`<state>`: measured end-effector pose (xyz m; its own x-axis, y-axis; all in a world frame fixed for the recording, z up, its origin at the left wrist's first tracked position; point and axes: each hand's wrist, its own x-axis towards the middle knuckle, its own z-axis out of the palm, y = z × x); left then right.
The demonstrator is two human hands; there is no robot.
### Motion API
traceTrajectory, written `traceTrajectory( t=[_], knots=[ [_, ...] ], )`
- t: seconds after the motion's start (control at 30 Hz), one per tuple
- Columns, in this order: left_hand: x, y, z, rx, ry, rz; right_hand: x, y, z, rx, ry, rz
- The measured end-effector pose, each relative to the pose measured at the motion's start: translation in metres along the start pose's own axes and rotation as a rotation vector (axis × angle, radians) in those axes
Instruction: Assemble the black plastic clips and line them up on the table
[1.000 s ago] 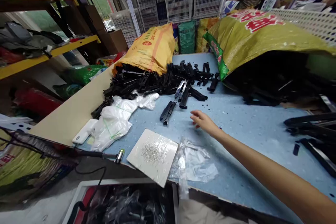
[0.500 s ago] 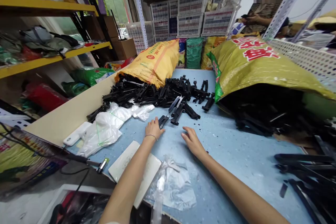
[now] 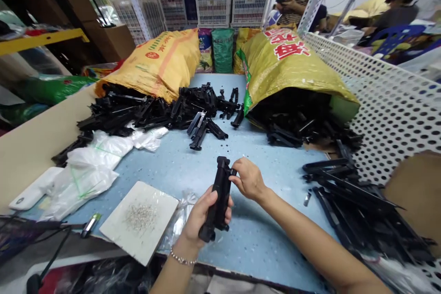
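Observation:
My left hand [image 3: 203, 216], with a beaded bracelet at its wrist, is wrapped round a long black plastic part [image 3: 218, 197], raised above the blue tabletop. The part is tilted, its top end pointing away from me. At its upper right side my right hand [image 3: 248, 178] is closed, thumb and fingers pinching a small knob-like end of it. Beyond the hands lies a heap of similar black parts [image 3: 144, 112], a few of them loose [image 3: 198, 135] at its near edge. A white tile [image 3: 115, 220] with a pile of tiny pale pieces sits left of my left hand.
An orange woven sack [image 3: 165, 64] and a yellow-green sack [image 3: 285, 66] spill black parts onto the table. More parts [image 3: 365, 211] lie at the right, beside a perforated white panel [image 3: 389, 101]. Clear plastic bags [image 3: 93, 161] lie left. Two people are in the background.
My left hand has lifted a black part off the table and brought it nearer. My right hand has closed on its upper end. The view has turned to the right and down.

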<state>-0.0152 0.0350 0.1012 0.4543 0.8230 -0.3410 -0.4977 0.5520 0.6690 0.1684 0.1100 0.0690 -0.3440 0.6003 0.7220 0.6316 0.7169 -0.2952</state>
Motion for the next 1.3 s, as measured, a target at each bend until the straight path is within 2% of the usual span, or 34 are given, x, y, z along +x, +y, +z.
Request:
traceTrajectory(
  t=[0.1, 0.17, 0.3, 0.33, 0.4, 0.5, 0.57, 0.67, 0.73, 0.8, 0.9, 0.97, 1.03, 1.13, 1.2, 1.3],
  knots=[
    [-0.002, -0.008, 0.014, -0.009, 0.008, -0.062, -0.009, 0.008, -0.010, -0.051, -0.004, -0.084],
    [0.001, -0.012, 0.023, 0.040, 0.059, -0.037, -0.013, 0.012, -0.015, -0.065, -0.045, -0.059],
    [0.014, -0.017, 0.034, 0.084, 0.232, 0.082, -0.024, -0.002, -0.022, 0.060, -0.180, 0.253],
    [0.017, -0.017, 0.033, 0.073, 0.267, 0.097, -0.029, -0.011, -0.025, 0.120, -0.208, 0.298],
    [0.022, -0.017, 0.030, 0.063, 0.320, 0.137, -0.042, -0.032, -0.030, 0.199, -0.236, 0.261],
    [0.027, -0.017, 0.020, 0.109, 0.346, 0.211, -0.061, -0.059, -0.035, 0.127, -0.248, 0.138],
    [0.031, -0.020, 0.011, 0.165, 0.346, 0.227, -0.065, -0.064, -0.035, 0.068, -0.329, 0.194],
    [0.036, -0.037, 0.000, 0.253, 0.381, 0.245, -0.042, -0.041, -0.026, 0.110, -0.482, 0.400],
    [0.037, -0.061, -0.002, 0.331, 0.385, 0.259, -0.009, -0.009, -0.010, 0.113, -0.496, 0.525],
    [0.037, -0.090, 0.001, 0.449, 0.351, 0.258, 0.030, 0.025, 0.014, 0.022, -0.463, 0.656],
    [0.035, -0.124, 0.011, 0.652, 0.268, 0.270, 0.079, 0.065, 0.055, -0.024, -0.427, 0.696],
    [0.034, -0.130, 0.012, 0.732, 0.203, 0.277, 0.095, 0.081, 0.073, -0.023, -0.425, 0.692],
    [0.035, -0.122, 0.007, 0.754, 0.190, 0.283, 0.096, 0.090, 0.079, -0.014, -0.419, 0.698],
    [0.046, -0.093, -0.009, 0.634, 0.276, 0.306, 0.074, 0.092, 0.068, 0.012, -0.377, 0.723],
    [0.064, -0.069, -0.018, 0.415, 0.334, 0.293, 0.045, 0.082, 0.052, 0.047, -0.351, 0.734],
    [0.096, -0.035, -0.021, -0.008, 0.353, 0.228, -0.005, 0.049, 0.023, 0.138, -0.369, 0.718]
  ],
)
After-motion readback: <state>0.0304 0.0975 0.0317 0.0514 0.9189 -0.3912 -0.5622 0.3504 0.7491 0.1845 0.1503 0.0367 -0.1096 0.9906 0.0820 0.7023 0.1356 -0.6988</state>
